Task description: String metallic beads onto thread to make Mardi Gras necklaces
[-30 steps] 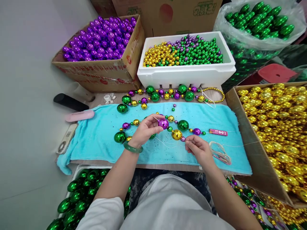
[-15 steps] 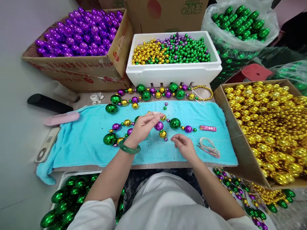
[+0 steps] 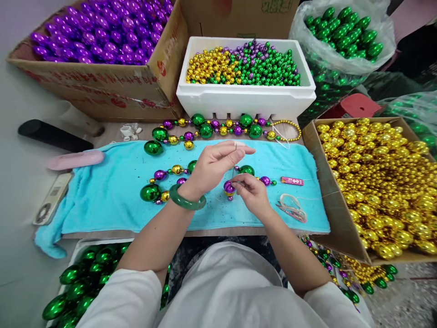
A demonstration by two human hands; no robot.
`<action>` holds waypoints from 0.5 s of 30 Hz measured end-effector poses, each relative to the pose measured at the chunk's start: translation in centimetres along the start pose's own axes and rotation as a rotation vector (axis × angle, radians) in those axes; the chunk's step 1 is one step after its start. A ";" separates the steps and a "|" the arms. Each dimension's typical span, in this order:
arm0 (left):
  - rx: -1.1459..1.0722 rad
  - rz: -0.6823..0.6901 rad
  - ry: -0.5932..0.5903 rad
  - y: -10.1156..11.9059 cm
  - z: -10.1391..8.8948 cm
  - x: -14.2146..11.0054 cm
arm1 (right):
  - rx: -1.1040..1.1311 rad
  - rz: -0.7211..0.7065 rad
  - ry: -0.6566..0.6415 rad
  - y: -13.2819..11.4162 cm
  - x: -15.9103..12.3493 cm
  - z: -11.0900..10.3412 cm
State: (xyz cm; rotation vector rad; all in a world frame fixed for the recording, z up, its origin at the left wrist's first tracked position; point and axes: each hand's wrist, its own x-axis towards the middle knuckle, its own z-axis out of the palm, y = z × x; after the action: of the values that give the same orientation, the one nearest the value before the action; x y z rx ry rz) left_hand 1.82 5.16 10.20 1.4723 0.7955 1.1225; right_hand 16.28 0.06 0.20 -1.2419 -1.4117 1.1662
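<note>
My left hand [image 3: 221, 166] hovers over the turquoise towel [image 3: 112, 200], fingers stretched to the right and thumb pressed against them. What lies between them is hidden. Just below its fingertips, my right hand [image 3: 251, 193] is closed in a pinch on a thin thread [image 3: 233, 173], beside a shiny purple bead [image 3: 228, 186]. Under that bead show a gold bead and a small purple one. A strand of green, purple and gold beads [image 3: 150, 192] curves on the towel behind my left hand, partly hidden. Its right end emerges past my right hand, near a green bead [image 3: 247, 170].
Behind the towel lies a finished-looking bead strand [image 3: 205, 131]. Beyond stand a white foam box [image 3: 246, 93] of small beads and a carton [image 3: 102, 91] of purple beads. A carton [image 3: 336, 200] of gold beads borders the right. Thread snips [image 3: 290, 210] and a pink packet [image 3: 292, 181] lie nearby.
My left hand has moved up and right. My right hand has come left to the purple bead and pinches the thread there. The whole view has shifted slightly.
</note>
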 end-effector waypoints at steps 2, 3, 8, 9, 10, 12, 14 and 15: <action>-0.056 -0.014 0.028 0.0 0.3 0.0 | 0.014 0.019 -0.050 0.0 0.0 -0.2; -0.082 -0.024 0.044 0.0 0.4 0.0 | 0.035 0.036 -0.085 -0.1 0.0 -0.2; -0.175 -0.068 0.080 -0.6 0.6 0.3 | 0.151 0.144 -0.129 -0.3 -0.1 0.1; -0.182 -0.071 0.070 -0.8 0.5 0.3 | 0.179 0.173 -0.100 -0.3 -0.1 0.2; -0.184 -0.075 0.051 -1.2 0.3 0.3 | 0.208 0.192 -0.066 -0.3 -0.1 0.2; -0.152 -0.094 -0.014 -2.4 0.0 -0.1 | 0.247 0.191 0.006 -0.3 -0.1 -0.1; -0.042 -0.114 -0.110 -4.0 -0.2 -0.9 | 0.273 0.162 0.068 -0.7 -0.3 -0.5; 0.029 -0.120 -0.162 -4.9 -0.1 -1.5 | 0.292 0.153 0.089 -1.0 -0.4 -0.7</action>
State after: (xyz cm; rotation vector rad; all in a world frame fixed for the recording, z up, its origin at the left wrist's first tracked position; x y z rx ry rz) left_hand 1.65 4.87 5.08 1.4987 0.7784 0.8936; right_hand 16.88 -0.34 1.29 -1.1919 -1.0526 1.3499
